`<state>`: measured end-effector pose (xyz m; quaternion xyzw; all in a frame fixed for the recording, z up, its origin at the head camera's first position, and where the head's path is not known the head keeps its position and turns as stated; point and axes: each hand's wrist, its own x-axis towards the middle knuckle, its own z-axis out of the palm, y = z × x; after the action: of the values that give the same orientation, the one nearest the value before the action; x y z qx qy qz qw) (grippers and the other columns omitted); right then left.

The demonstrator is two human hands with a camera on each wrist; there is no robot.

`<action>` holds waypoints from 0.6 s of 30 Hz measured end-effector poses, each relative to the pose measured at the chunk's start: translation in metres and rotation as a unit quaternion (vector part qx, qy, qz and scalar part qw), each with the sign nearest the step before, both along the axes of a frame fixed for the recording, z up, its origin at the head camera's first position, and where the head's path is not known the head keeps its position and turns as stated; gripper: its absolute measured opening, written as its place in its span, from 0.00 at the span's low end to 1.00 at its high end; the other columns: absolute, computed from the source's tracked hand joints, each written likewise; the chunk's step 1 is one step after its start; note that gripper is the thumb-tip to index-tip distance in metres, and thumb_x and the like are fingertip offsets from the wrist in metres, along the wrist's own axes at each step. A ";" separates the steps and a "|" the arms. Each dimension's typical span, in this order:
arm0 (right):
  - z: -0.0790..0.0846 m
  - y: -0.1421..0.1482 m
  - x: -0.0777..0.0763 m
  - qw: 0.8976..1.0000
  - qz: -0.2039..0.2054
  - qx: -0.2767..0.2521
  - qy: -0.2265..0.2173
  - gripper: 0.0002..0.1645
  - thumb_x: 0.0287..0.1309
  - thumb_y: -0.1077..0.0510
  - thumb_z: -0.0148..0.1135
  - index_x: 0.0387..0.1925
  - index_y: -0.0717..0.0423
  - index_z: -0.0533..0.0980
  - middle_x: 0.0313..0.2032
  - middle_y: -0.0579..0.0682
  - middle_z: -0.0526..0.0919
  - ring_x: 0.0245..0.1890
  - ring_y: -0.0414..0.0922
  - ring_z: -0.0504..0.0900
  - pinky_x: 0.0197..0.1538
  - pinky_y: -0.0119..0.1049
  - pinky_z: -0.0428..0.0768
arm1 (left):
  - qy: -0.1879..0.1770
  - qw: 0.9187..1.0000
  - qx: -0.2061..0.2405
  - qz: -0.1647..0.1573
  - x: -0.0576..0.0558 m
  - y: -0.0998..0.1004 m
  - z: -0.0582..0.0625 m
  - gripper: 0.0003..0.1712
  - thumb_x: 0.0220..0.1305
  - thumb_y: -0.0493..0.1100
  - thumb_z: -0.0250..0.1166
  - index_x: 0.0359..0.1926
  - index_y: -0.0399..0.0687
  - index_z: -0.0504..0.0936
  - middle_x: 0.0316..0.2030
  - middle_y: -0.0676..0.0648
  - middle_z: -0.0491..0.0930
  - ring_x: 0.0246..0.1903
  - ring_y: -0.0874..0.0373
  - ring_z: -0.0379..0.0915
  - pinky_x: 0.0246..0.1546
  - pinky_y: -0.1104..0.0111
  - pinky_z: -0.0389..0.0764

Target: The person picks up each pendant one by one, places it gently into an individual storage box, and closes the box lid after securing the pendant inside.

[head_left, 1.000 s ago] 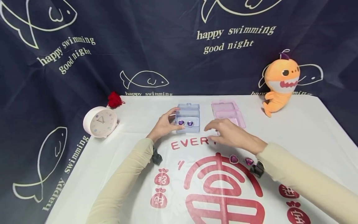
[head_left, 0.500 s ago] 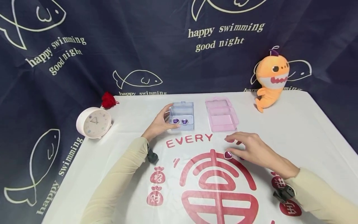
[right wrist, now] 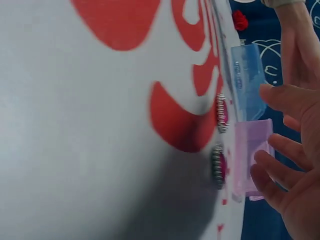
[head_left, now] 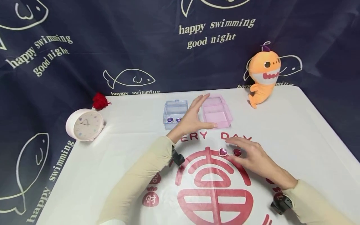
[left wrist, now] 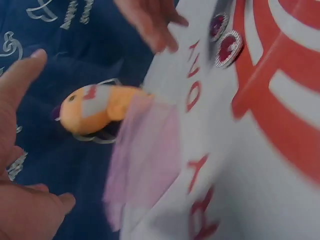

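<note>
Fingers and thumb spread wide, my left hand hovers at the left side of an open pink plastic box; in the left wrist view nothing lies between its fingers. Behind its wrist stands an open blue plastic box with two purple gems inside. My right hand is held loosely apart over two gems on the table: a heart-shaped magenta gem with a beaded silver rim, and a darker red gem close by its fingers. The right wrist view shows both gems below the hand.
A white tablecloth with red print covers the table. At the left stand a round white clock and a red yarn-like item. An orange shark plush leans against the dark blue curtain at the back right.
My left hand has let go of the blue box and moved right to the pink box. My right hand has drawn back from the pink box to the gems. The head view has shifted right.
</note>
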<state>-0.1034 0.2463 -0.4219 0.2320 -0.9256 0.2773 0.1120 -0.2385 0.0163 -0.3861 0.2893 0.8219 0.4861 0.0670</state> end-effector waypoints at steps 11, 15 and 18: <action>-0.018 -0.008 -0.004 0.995 -0.026 0.012 -0.092 0.31 0.47 0.56 0.75 0.55 0.58 0.77 0.53 0.57 0.81 0.57 0.56 0.77 0.59 0.56 0.78 | -0.060 0.994 -0.017 0.089 -0.005 0.037 -0.039 0.66 0.42 0.52 0.80 0.76 0.62 0.47 0.76 0.39 0.43 0.73 0.43 0.49 0.71 0.49 0.62; -0.019 -0.008 -0.006 0.997 -0.016 0.032 -0.069 0.27 0.48 0.57 0.75 0.51 0.60 0.79 0.49 0.56 0.83 0.54 0.55 0.79 0.58 0.54 0.79 | -0.064 0.993 0.007 0.102 -0.009 0.039 -0.052 0.63 0.44 0.48 0.80 0.75 0.54 0.49 0.71 0.41 0.57 0.68 0.47 0.60 0.69 0.57 0.67; -0.019 -0.007 -0.006 0.998 0.000 0.039 -0.042 0.21 0.49 0.58 0.74 0.46 0.60 0.81 0.44 0.53 0.85 0.49 0.52 0.80 0.54 0.51 0.81 | -0.084 0.990 0.047 0.105 -0.011 0.041 -0.060 0.59 0.46 0.44 0.78 0.74 0.49 0.53 0.68 0.38 0.62 0.67 0.47 0.64 0.69 0.62 0.69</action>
<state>-0.1097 0.2395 -0.4414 0.2242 -0.9396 0.2505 0.0643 -0.2491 0.0569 -0.4465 0.1621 0.8153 0.5514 0.0710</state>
